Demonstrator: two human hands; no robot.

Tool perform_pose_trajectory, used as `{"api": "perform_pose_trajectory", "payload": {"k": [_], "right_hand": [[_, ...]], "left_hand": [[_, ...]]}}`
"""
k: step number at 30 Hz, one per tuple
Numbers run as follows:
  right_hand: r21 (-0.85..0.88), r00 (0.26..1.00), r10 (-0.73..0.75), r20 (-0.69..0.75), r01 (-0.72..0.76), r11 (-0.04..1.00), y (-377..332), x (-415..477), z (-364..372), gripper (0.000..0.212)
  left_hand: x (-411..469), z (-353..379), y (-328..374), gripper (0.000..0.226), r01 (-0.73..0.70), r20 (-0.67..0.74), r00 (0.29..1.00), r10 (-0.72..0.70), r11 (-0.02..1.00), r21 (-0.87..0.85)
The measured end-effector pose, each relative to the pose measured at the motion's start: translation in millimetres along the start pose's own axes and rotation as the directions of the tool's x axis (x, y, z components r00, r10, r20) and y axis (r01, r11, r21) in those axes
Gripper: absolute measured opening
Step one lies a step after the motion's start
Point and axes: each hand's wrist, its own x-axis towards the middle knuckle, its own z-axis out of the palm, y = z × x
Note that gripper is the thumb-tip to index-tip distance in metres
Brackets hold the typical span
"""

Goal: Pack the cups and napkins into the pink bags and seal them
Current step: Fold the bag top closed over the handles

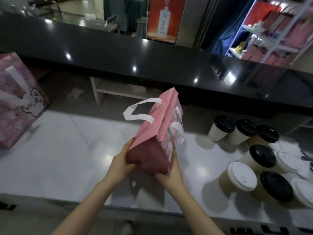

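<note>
Holds the pink bag (159, 133) tilted in the air above the middle of the white counter (67, 150), dark red end nearest the body, far end pointing away and upward. Clamps the left hand (121, 164) on that near end from the left, thumb pressed into the dark red face, other fingers curled behind the plain pink side. Clamps the right hand (171, 172) on it from the right and below, thumb lying up along the printed side, remaining fingers hidden underneath. Shows one white handle (138, 114) looping free on the bag's left, with a second lying flat against the printed side. Cannot tell whether anything sits inside. On the counter's right part, a cluster of lidded paper cups (242, 178), some black-lidded and some white-lidded, packed close together. At the counter's far left corner, upright, a second pink bag (17, 102) with a white cartoon animal print and a white handle. Beyond the counter's far edge and raised above it, a glossy black ledge (118, 53) running across the view. Farther back, past the counter's far right end, a blurred shelf rack (271, 31) with pink and red packages; past its middle, a red poster (165, 16).
</note>
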Motion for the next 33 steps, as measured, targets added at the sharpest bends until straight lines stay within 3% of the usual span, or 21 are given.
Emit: {"api": "perform_pose_trajectory", "payload": {"k": [9,17,25,30,33], "right_hand": [[-0.005,0.993,-0.098,-0.069,0.098,0.995,-22,-68,-34,0.091],[0.035,0.955,-0.261,-0.144,0.268,0.963,-63,-89,-76,0.096],[-0.054,0.917,-0.353,-0.186,0.349,0.935,-115,-24,-121,0.103],[-0.008,0.921,-0.333,-0.201,0.338,0.941,-147,36,-145,0.100],[-0.066,0.920,-0.334,-0.207,0.327,0.943,-163,80,-160,0.098]], "left_hand": [[-81,21,43,0.083,-0.103,-0.144,0.984,0.103,0.995,0.009],[-104,21,98,0.081,-0.230,-0.227,0.949,0.220,0.973,-0.016],[-41,9,158,0.080,-0.360,-0.198,0.912,0.359,0.932,0.031],[28,5,200,0.080,-0.422,-0.180,0.891,0.417,0.907,0.013],[79,3,218,0.079,-0.469,-0.153,0.869,0.471,0.881,0.052]]}}
